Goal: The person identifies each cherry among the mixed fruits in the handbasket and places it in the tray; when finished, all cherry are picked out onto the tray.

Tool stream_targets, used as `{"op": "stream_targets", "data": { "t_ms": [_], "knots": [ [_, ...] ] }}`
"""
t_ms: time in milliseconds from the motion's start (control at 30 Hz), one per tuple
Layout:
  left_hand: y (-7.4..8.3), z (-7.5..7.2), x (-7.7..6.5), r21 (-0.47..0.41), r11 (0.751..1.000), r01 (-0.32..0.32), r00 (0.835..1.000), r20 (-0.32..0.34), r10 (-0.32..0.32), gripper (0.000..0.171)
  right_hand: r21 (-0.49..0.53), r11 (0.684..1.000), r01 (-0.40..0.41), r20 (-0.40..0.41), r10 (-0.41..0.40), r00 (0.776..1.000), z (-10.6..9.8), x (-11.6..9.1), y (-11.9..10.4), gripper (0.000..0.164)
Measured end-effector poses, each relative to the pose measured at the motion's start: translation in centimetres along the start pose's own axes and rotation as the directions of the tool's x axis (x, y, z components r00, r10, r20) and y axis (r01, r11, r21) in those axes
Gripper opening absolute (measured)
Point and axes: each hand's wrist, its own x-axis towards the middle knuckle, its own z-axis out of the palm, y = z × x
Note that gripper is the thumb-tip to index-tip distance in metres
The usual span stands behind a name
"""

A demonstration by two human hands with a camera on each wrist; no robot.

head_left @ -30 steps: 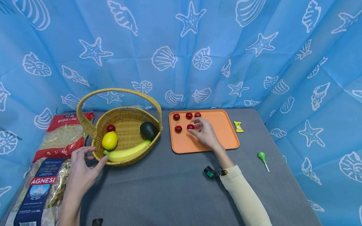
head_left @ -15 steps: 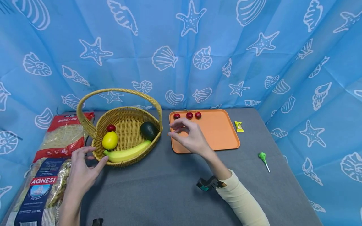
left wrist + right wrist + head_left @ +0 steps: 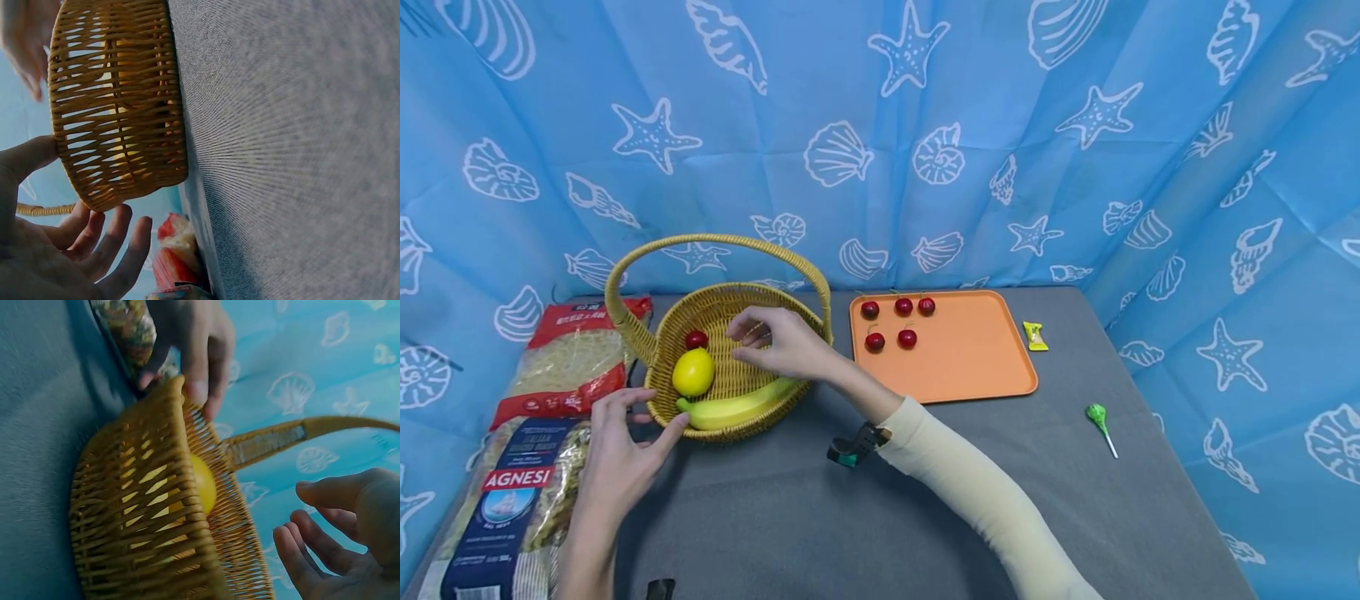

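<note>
A wicker basket (image 3: pixel 730 287) with a tall handle stands left of centre. In it lie a red cherry (image 3: pixel 696 339), a lemon (image 3: pixel 693 372) and a banana (image 3: pixel 741 408). My left hand (image 3: pixel 621 454) holds the basket at its front left edge, thumb and fingertips against the wicker. Above the basket's inside hovers my right hand (image 3: pixel 778 340), fingers loosely bent; the right wrist view shows nothing between them. Its hand and forearm hide the basket's right part. On an orange tray (image 3: pixel 966 358) to the right, several cherries (image 3: pixel 907 338) with stems lie in two rows.
A red noodle bag (image 3: pixel 568 358) and a blue Agnesi pasta bag (image 3: pixel 505 508) lie along the left edge. Right of the tray are a yellow wrapped candy (image 3: pixel 1033 337) and a green lollipop (image 3: pixel 1099 422). A blue shell-print curtain (image 3: pixel 865 208) hangs behind the grey table.
My right hand has left a cherry in the tray's front row and swept left to above the basket, now covering the avocado. My left hand has stayed at the basket's edge.
</note>
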Motion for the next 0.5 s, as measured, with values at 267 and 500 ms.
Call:
{"op": "stream_targets", "data": {
  "t_ms": [267, 500],
  "knots": [
    [-0.2, 0.0, 0.0, -0.004, 1.000, 0.008, 1.000, 0.004, -0.008, 0.071, 0.036, 0.991, -0.131, 0.042, 0.130, 0.991, 1.9, 4.8, 1.5, 0.030],
    [-0.1, 0.0, 0.0, 0.002, 1.000, -0.007, 1.000, -0.001, 0.007, 0.070, 0.178, 0.948, -0.264, 0.058, 0.257, 0.965, 3.5, 7.0, 1.9, 0.035]
  ]
}}
